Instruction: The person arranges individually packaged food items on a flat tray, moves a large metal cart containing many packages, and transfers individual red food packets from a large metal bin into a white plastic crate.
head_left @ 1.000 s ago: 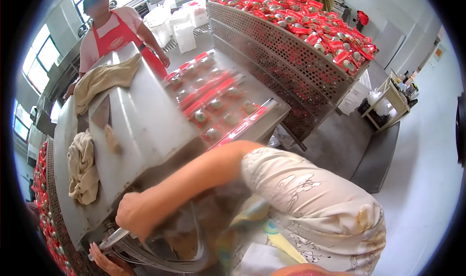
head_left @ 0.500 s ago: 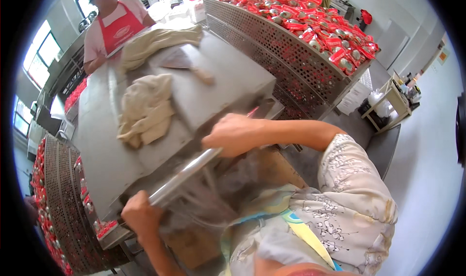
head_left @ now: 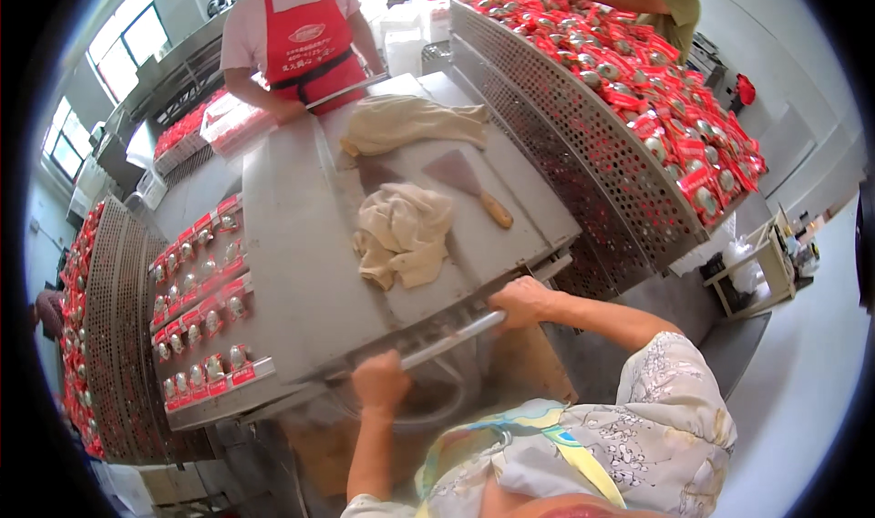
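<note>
Both my hands grip a shiny metal bar handle (head_left: pixel 453 338) along the near edge of a large steel machine lid (head_left: pixel 301 272). My left hand (head_left: pixel 381 381) is closed round its left end, slightly blurred; my right hand (head_left: pixel 521 301) is closed round its right end. On top of the lid lie a crumpled beige cloth (head_left: pixel 406 235), a second beige cloth (head_left: pixel 415 121) further back and a flat scraper with a wooden handle (head_left: pixel 495 210). Left of the lid, rows of red-and-clear packs (head_left: pixel 214 322) with greyish egg-like contents rest on a steel bed.
Opposite, a person in a red apron (head_left: pixel 310 35) has a hand by a far bar (head_left: pixel 346 91). A perforated steel bin (head_left: pixel 583 144) heaped with red packs stands right; another perforated bin (head_left: pixel 123 326) stands left. Another person (head_left: pixel 670 7) reaches over the heap. A small shelf (head_left: pixel 766 263) stands far right.
The lid has shifted rightward with my hands on its bar, and rows of packs now show on its left. My view has also shifted; more of the person opposite shows.
</note>
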`<state>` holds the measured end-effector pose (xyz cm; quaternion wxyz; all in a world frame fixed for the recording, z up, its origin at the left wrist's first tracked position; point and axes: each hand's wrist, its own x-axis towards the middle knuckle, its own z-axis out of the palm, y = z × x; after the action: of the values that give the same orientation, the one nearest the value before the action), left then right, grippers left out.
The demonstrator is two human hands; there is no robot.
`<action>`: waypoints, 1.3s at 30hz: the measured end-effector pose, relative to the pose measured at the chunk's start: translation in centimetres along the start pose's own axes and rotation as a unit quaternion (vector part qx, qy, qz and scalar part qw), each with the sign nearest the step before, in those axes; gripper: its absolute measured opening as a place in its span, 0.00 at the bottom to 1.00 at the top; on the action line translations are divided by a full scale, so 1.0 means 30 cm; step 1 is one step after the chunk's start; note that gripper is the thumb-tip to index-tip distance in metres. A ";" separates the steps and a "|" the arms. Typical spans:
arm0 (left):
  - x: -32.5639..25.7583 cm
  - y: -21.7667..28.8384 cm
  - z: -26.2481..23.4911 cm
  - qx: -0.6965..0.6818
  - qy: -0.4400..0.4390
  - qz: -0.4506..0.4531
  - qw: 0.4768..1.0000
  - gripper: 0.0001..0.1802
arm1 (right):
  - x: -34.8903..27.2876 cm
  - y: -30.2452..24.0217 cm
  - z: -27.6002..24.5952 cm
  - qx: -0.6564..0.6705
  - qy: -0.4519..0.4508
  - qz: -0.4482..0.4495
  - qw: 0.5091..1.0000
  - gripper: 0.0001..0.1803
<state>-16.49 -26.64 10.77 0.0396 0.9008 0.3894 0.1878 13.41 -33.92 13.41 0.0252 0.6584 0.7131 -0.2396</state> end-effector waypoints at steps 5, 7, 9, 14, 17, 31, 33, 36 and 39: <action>-0.014 -0.003 0.070 -0.015 0.001 -0.038 0.999 0.04 | 0.033 0.034 0.055 -0.059 -0.006 0.006 0.998 0.15; -0.032 -0.016 0.097 -0.024 0.009 -0.056 0.998 0.03 | 0.040 0.035 0.072 -0.078 0.023 -0.015 0.997 0.14; -0.043 -0.033 0.118 -0.045 0.015 -0.065 0.997 0.03 | 0.045 0.032 0.090 -0.096 0.047 -0.022 0.994 0.12; -0.058 -0.058 0.077 -0.092 -0.029 -0.040 0.994 0.08 | 0.047 0.027 0.149 -0.079 0.170 -0.068 0.980 0.10; -0.078 -0.104 -0.026 -0.259 0.001 0.024 0.966 0.24 | 0.046 -0.020 0.134 -0.148 0.166 -0.047 0.974 0.10; -0.928 -1.156 -0.409 -0.272 0.170 -0.233 0.918 0.30 | 0.582 -1.430 0.200 0.000 0.030 -0.242 0.970 0.25; -0.992 -1.257 -0.438 -0.215 0.178 -0.267 0.922 0.29 | 0.692 -1.544 0.243 -0.019 0.005 -0.262 0.965 0.25; -1.043 -1.395 -0.477 -0.183 0.186 -0.318 0.911 0.29 | 0.839 -1.651 0.305 0.009 0.018 -0.250 0.968 0.27; -1.063 -1.544 -0.516 -0.173 0.194 -0.327 0.909 0.29 | 0.986 -1.702 0.359 -0.017 0.079 -0.177 0.981 0.31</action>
<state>-73.97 -18.53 5.23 0.1772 0.6482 0.6235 0.3996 -42.05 -11.49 9.25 -0.0628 0.5380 0.8222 -0.1750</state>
